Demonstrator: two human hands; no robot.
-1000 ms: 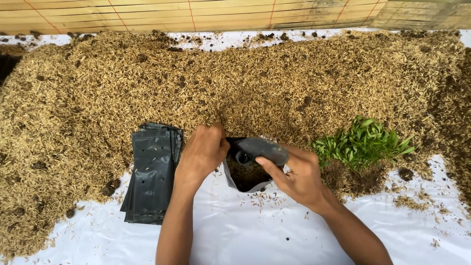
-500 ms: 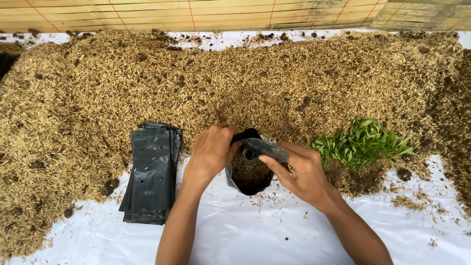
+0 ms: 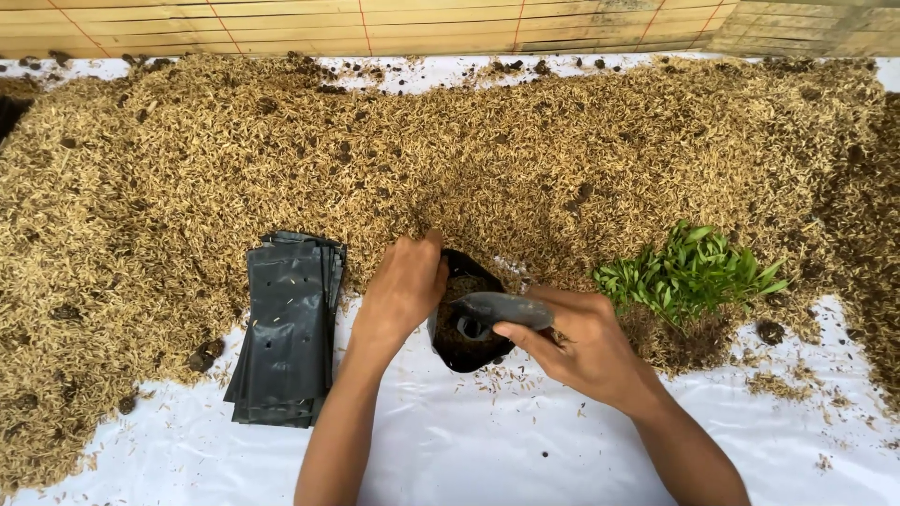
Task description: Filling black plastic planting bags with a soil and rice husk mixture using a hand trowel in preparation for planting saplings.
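Where the white plastic sheet (image 3: 525, 450) lies nearest you, both forearms cross it toward an open black nursery bag (image 3: 466, 323) that stands at the edge of the husk heap. Your left hand (image 3: 401, 290) is closed on the bag's left rim, thumb outside and fingers curled over the top edge, holding the mouth open. Your right hand (image 3: 581, 347) is closed around a dark scoop (image 3: 502, 307), which lies flat across the bag's mouth with its blade pointing left; dark growing mix fills the bag beneath it. Scattered husks lie on the sheet just below the bag.

Left of your left forearm, a flat stack of empty black nursery bags (image 3: 286, 328) rests half on the sheet and half on the husks, punched holes showing in the top one. Right of your right hand, a clump of green seedlings (image 3: 689, 272) sits on a mound of dark soil. Beyond these, a broad heap of tan rice husks (image 3: 450, 150) mixed with dark soil clods spans the whole width. Farthest off, a wall of pale wooden slats (image 3: 375, 23) closes the scene.
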